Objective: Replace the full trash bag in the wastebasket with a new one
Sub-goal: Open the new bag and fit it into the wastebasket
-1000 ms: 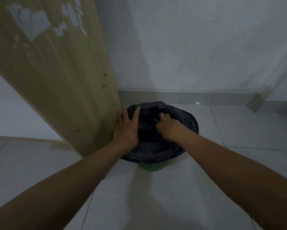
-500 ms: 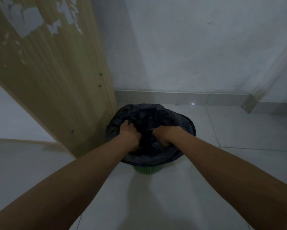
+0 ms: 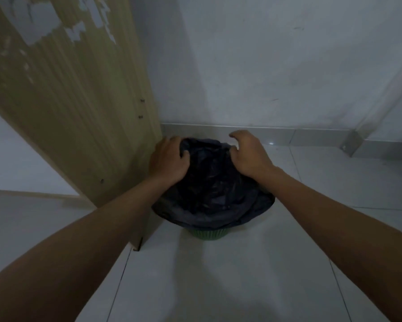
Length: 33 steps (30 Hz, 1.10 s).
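Observation:
A black trash bag (image 3: 215, 194) lines a small green wastebasket (image 3: 208, 234) on the floor, its edge folded down over the rim so only the basket's foot shows. My left hand (image 3: 168, 160) grips the bag's far left edge, thumb inside and fingers outside. Over on the far right edge, my right hand (image 3: 247, 153) pinches the plastic with thumb and lower fingers, the other fingers curled loosely above the rim. Both hands are at the back of the basket, against the wall side.
A tall wooden panel (image 3: 79, 101) with peeling patches stands close on the basket's left, almost touching my left hand. A white wall with a grey skirting strip (image 3: 276, 135) is right behind. Pale floor tiles (image 3: 218, 287) stretch in front and to the right.
Both hands have come out of the middle of the bag, where they were pressing down, and moved apart to the bag's far edge on each side.

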Tool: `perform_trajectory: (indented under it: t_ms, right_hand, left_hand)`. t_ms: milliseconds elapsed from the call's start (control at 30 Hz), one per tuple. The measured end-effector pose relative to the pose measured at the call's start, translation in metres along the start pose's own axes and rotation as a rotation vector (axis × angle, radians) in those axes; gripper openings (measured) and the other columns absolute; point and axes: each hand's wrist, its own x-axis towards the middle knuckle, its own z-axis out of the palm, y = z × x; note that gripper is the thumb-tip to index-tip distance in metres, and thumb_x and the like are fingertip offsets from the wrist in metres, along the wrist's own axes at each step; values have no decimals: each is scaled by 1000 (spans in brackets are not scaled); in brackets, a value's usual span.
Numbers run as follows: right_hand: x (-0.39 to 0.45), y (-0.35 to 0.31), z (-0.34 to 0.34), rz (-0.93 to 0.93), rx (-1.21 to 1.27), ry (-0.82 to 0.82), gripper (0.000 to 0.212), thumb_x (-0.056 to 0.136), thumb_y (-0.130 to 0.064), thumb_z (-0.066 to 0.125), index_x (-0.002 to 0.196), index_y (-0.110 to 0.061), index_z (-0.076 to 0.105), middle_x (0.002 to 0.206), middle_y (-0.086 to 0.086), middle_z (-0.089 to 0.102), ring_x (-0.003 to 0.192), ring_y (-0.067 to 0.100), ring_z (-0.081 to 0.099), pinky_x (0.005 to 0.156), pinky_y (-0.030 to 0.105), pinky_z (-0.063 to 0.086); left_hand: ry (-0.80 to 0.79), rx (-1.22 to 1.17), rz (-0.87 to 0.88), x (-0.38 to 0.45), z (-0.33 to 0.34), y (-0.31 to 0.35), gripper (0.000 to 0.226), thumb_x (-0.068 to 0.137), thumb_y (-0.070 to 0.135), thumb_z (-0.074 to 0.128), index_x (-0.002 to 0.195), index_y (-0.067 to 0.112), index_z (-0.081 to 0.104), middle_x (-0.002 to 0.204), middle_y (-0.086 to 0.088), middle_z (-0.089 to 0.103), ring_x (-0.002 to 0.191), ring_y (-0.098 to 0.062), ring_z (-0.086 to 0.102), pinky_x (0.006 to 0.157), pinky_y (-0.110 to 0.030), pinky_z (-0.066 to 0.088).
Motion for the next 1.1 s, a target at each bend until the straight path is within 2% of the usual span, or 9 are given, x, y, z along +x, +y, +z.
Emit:
perform_trajectory:
  t_ms: [100,233,333,467,700,800,867,967,1100]
  right_hand:
    - [-2,8,6,315,268,-148,47,101,-20,58,145,-4,53,144,16,59,130,29,58,112,33,42]
    - [-7,10,-3,553,742,-160,23,101,-17,58,112,-8,76,110,17,77,91,26,75,80,31,61]
    - [-14,19,-10,701,1019,-214,34,102,-38,55,111,-10,72,105,14,77,92,28,74,79,35,59]
    - [-28,34,-7,748,1048,64,48,100,-49,52,122,-9,68,121,8,74,105,24,71,81,34,55]
    - [-54,35,8,794,1452,-5,81,90,-79,40,127,-13,68,123,17,73,114,38,68,90,50,57]
    - [-51,41,8,835,1487,113,80,89,-78,44,127,-12,67,127,15,71,115,37,68,100,56,53]
    - [-45,42,1,795,1311,158,72,95,-70,42,121,-9,68,126,14,70,109,31,69,92,44,56]
    - [-38,46,-23,561,777,253,63,91,-74,45,105,-17,68,115,11,71,105,30,68,86,41,55]
    - [-53,47,-53,334,643,-412,99,73,-63,77,154,-34,30,142,-5,51,128,22,57,97,39,51]
  left_hand:
    - [-238,-460,-272,0,3,-9,37,106,38,53,139,22,60,143,-5,61,133,-28,57,105,-30,44]
    - [-423,-978,-598,-11,-4,-6,58,101,67,42,125,23,70,113,-3,74,105,-27,69,90,-36,54]
    - [-306,-1190,-729,-16,-3,-6,70,95,78,34,112,21,72,101,-7,76,97,-28,69,86,-39,53]
    - [-9,-1216,-821,-20,3,-16,94,78,87,46,126,11,71,114,-14,76,104,-33,70,92,-48,56]
    - [-93,-1697,-807,-60,17,2,100,76,92,46,146,22,58,143,-11,61,136,-39,53,120,-60,33]
    - [13,-1622,-812,-49,22,-3,97,71,94,45,133,22,69,133,-11,69,123,-37,63,113,-57,44]
    - [73,-1227,-797,-41,19,-6,99,74,94,35,128,18,70,135,-12,68,120,-35,64,109,-51,47]
    - [303,-457,-312,-45,2,-16,71,96,70,41,134,13,59,140,-11,57,130,-32,54,113,-49,41]
    - [108,-301,334,-74,-4,-24,107,70,69,80,154,23,32,158,10,29,152,-10,27,125,-31,25]
